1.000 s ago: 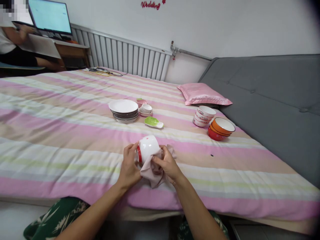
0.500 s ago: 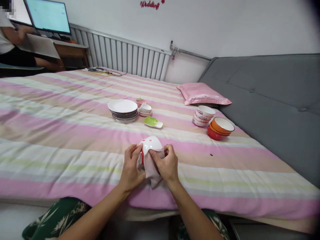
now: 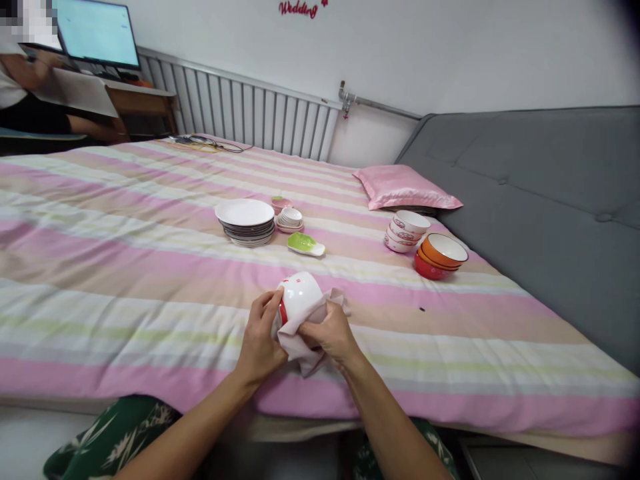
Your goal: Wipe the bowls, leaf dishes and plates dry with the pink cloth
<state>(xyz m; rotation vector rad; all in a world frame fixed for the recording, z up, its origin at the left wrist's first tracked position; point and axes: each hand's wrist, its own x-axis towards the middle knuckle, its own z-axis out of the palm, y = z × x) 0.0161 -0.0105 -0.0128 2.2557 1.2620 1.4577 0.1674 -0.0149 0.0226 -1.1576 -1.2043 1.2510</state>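
A white bowl (image 3: 303,293) with red marks and a red band is tilted on its side above the front of the bed. My left hand (image 3: 260,337) grips its left side, thumb underneath and fingers on the rim side. A pale pink cloth (image 3: 305,350) hangs over the bowl's lower right part. My right hand (image 3: 333,333) is closed on that cloth and presses it against the bowl; some of its fingers are hidden by the cloth. Just beyond the bowl lies a green and white leaf-shaped dish (image 3: 306,245).
Behind stand a stack of plates (image 3: 245,213) and small dishes (image 3: 291,219). To the right are stacked white bowls (image 3: 407,230) and orange and red bowls (image 3: 440,257), near a pink pillow (image 3: 405,187) and a grey headboard (image 3: 540,180). A person (image 3: 30,87) sits at a desk, far left.
My right hand has slid lower and turned inward on the bowl, bunching the cloth. More of the bowl's white side shows now. My left hand has stayed nearly in place.
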